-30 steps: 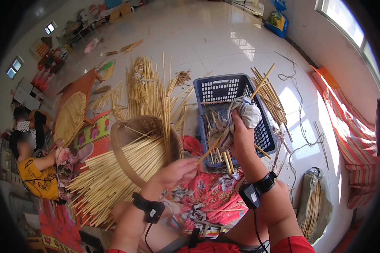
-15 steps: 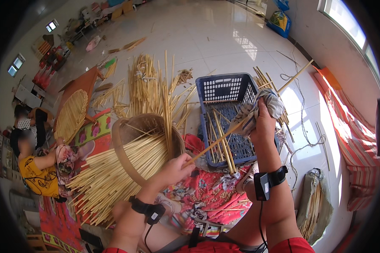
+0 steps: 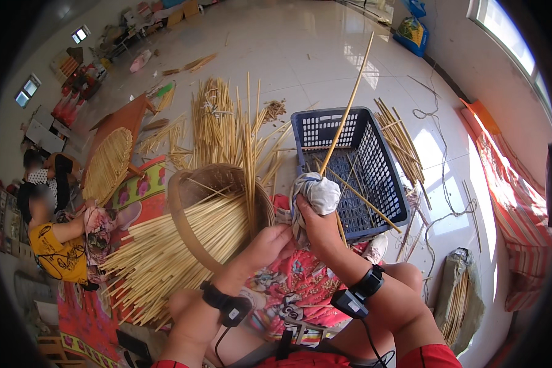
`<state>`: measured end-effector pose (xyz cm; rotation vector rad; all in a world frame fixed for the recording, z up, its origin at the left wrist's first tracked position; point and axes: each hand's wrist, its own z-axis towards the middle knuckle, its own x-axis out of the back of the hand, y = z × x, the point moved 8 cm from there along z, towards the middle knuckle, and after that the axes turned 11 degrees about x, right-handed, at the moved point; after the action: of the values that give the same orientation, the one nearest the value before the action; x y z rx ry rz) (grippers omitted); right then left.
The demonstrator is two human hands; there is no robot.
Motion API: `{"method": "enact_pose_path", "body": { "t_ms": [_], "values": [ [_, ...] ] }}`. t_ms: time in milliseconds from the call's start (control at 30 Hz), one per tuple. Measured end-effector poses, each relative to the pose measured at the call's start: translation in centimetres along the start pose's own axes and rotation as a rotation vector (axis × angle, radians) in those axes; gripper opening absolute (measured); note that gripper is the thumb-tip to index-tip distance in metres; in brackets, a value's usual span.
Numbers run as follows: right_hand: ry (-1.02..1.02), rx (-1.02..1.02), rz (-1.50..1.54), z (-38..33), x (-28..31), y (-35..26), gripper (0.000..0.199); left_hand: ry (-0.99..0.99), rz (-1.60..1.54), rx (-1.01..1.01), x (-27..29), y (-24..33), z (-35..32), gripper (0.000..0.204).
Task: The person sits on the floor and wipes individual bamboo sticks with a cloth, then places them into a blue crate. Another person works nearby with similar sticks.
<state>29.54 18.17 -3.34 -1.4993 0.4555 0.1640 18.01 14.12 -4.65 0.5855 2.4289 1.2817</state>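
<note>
Right hand (image 3: 316,219) closed round the cloth (image 3: 322,194), at the crate's (image 3: 383,168) near-left corner. Cloth wraps the stick (image 3: 348,110), which slants up over the crate, tip showing past its far rim. Left hand (image 3: 270,244), left of the crate, fingers curled at the cloth's edge; cannot tell what they pinch. Best handling, I'd judge: snug, even wrap, light pressure, low end steadied, tip clear of the crate.

Right hand (image 3: 316,222) closed around a pale cloth (image 3: 322,195), a long stalk (image 3: 349,103) slanting up from it over a dark blue crate (image 3: 387,175). Left hand (image 3: 273,245) just beside the cloth, fingers curled, grip unclear. Farther left, a wicker basket (image 3: 264,202) holds fanned stalks (image 3: 181,251).
</note>
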Motion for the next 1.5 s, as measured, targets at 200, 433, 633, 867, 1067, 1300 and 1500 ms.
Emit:
{"method": "enact_pose_path", "body": {
  "t_ms": [200,433,633,867,1067,1300,1500],
  "values": [
    [-0.237,-0.199,-0.054,-1.6,-1.0,1.5,0.035,0.103,0.143,-0.009,5.3,1.3,-0.2,0.040],
    [-0.605,-0.289,-0.054,-5.8,-4.7,2.3,0.038,0.041,-0.374,-0.222,4.7,4.5,-0.9,0.033],
    [-0.616,-0.313,-0.081,-6.6,-4.6,3.7,0.038,0.225,-0.561,-0.276,7.6,2.6,-0.4,0.026],
    [-0.724,-0.128,-0.301,-6.7,-3.9,5.2,0.035,0.485,-0.780,-0.429,11.9,2.4,-1.2,0.023],
    [-0.596,-0.142,-0.472,-4.7,-2.5,3.3,0.034,0.559,-0.646,-0.549,14.1,3.6,-3.0,0.028],
    [-0.191,-0.035,-0.062,-0.4,-1.3,0.6,0.033,0.272,-0.356,-0.253,4.7,0.7,0.6,0.020],
    [-0.026,0.106,-0.064,1.1,0.8,-0.8,0.037,0.367,0.253,-0.202,2.1,-0.7,0.8,0.023]
  ]
}}
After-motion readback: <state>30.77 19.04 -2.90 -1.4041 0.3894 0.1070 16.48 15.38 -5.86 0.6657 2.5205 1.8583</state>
